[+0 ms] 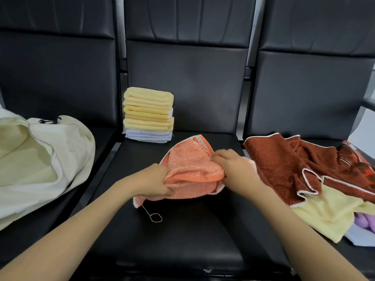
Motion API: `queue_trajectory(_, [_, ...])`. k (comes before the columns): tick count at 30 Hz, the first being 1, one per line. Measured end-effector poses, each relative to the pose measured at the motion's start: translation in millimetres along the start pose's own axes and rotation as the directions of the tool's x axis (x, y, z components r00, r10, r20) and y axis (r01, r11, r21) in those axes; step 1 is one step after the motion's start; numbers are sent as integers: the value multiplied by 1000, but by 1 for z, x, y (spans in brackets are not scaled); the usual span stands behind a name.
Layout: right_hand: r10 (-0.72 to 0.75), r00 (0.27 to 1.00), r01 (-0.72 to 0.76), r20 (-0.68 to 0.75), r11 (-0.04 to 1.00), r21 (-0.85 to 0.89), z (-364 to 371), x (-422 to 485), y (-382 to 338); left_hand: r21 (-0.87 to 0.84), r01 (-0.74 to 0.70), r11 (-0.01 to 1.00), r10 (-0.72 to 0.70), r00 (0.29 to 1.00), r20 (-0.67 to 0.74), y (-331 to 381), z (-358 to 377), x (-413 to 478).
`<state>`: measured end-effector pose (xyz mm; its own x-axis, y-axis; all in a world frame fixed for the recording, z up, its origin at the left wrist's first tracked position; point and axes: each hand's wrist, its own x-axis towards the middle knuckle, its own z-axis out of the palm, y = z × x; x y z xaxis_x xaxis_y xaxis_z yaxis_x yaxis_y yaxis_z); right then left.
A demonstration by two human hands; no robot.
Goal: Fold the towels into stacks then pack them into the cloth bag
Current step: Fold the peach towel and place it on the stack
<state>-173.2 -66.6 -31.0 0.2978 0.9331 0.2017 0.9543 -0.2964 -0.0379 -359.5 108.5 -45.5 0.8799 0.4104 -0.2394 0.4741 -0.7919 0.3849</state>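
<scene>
An orange towel (190, 171) lies crumpled on the middle black seat (182, 236). My left hand (156, 180) grips its left edge and my right hand (233, 167) grips its right side, both with curled fingers. A loose thread (152, 216) hangs from the towel's near corner. Behind it, against the seat back, stands a neat stack of folded yellow towels (149, 109) on folded white ones (149, 136). The cream cloth bag (40, 159) lies open on the left seat.
A loose pile on the right seat holds a dark red towel (284, 165), a pale yellow towel (328, 216), and purple (363, 222) and white pieces at the edge. Black seat backs rise behind all three seats.
</scene>
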Motion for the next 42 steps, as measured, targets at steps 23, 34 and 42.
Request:
queue_trajectory(23, [62, 946, -204, 319, 877, 435, -11, -10, 3, -349, -134, 928, 83, 984, -155, 2, -5, -5])
queue_trajectory(34, [210, 973, -200, 94, 974, -109, -50, -19, 10, -204, -77, 976, 69, 997, -45, 40, -44, -33])
queue_trajectory(42, [192, 974, -223, 119, 898, 380, -145, -18, 4, -363, -208, 908, 185, 978, -98, 63, -112, -68])
